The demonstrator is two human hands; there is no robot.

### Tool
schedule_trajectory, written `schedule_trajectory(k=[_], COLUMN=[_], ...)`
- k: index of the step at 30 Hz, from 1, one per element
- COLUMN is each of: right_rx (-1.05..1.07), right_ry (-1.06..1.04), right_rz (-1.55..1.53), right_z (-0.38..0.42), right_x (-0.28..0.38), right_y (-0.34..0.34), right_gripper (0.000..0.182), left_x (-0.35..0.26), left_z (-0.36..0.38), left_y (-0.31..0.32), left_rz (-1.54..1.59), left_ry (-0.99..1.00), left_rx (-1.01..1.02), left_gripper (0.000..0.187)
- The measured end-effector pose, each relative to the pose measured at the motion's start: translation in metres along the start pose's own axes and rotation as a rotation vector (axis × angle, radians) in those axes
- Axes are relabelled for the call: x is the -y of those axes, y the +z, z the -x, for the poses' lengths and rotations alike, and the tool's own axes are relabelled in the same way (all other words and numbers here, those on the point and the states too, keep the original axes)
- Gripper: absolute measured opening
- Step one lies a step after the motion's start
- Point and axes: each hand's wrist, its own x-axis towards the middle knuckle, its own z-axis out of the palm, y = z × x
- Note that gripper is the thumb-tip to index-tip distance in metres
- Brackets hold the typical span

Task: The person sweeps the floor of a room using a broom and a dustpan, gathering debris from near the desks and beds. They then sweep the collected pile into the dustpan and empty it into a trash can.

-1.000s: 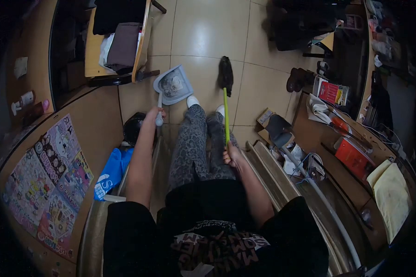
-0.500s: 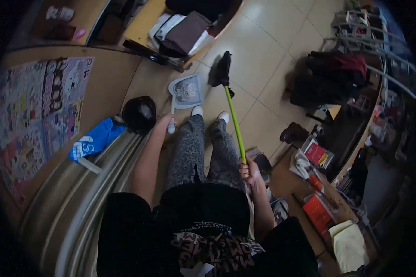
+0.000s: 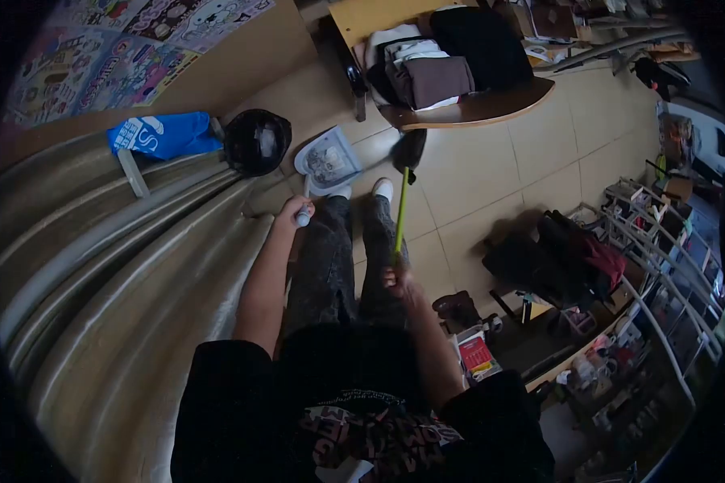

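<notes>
My left hand [image 3: 296,211] is wrapped round the handle of a pale grey dustpan [image 3: 348,179], whose tray rests on the tiled floor just beyond my shoes. Greyish debris is visible in the pan. Around the yellow-green stick of a broom [image 3: 401,216] my right hand [image 3: 397,278] is closed, somewhat blurred. The broom's dark head [image 3: 409,149] is on the floor to the right of the dustpan, close to a wooden bench's front edge.
A wooden bench [image 3: 491,113] carrying folded clothes stands ahead. Left are a black bin-like container [image 3: 258,142], a blue bag [image 3: 165,135] and a large grey-brown curtain [image 3: 137,322]. A chair draped with dark clothes [image 3: 548,258] and cluttered racks stand right.
My view has turned to the right. The broom and my right hand have come closer to my legs. Both hands keep their grips.
</notes>
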Motion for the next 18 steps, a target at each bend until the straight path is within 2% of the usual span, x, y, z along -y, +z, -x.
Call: schedule_trajectory(k=[1, 3, 4, 5, 7, 9, 12, 15, 17, 18], right_rx=[-0.008, 0.2, 0.239, 0.237, 0.508, 0.457, 0.559, 0.483, 0.317, 0.31], right_ry=[0.006, 0.19, 0.181, 0.183, 0.382, 0.321, 0.334, 0.31, 0.253, 0.259], right_rz=[0.017, -0.112, -0.122, -0.109, -0.367, -0.318, -0.25, -0.229, -0.104, -0.094], right_z=[0.005, 0.015, 0.021, 0.026, 0.041, 0.066, 0.089, 0.098, 0.091, 0.078], right_x=[-0.003, 0.001, 0.007, 0.016, 0.043, 0.064, 0.084, 0.092, 0.092, 0.09], right_y=[0.004, 0.004, -0.001, -0.006, -0.02, -0.025, -0.037, -0.036, -0.034, -0.037], right_gripper=[0.038, 0.036, 0.034, 0.034, 0.033, 0.032, 0.032, 0.033, 0.034, 0.034], left_x=[0.007, -0.006, -0.01, -0.005, 0.001, 0.004, 0.015, 0.032, 0.046, 0.047], left_z=[-0.001, 0.043, 0.061, 0.044, 0.024, 0.024, 0.038, 0.051, 0.05, 0.05], left_y=[0.001, 0.04, 0.057, 0.038, 0.001, -0.003, -0.005, -0.011, -0.012, -0.007], left_rz=[0.028, 0.04, 0.031, 0.064, 0.023, -0.016, -0.068, -0.082, -0.048, -0.035], left_ry=[0.021, 0.026, 0.025, 0.085, 0.069, 0.062, 0.012, -0.023, 0.082, 0.086], left_rx=[-0.021, 0.015, 0.052, 0.032, 0.093, 0.153, 0.109, 0.071, 0.131, 0.129], left_gripper=[0.01, 0.011, 0.011, 0.016, 0.016, 0.016, 0.016, 0.015, 0.014, 0.014])
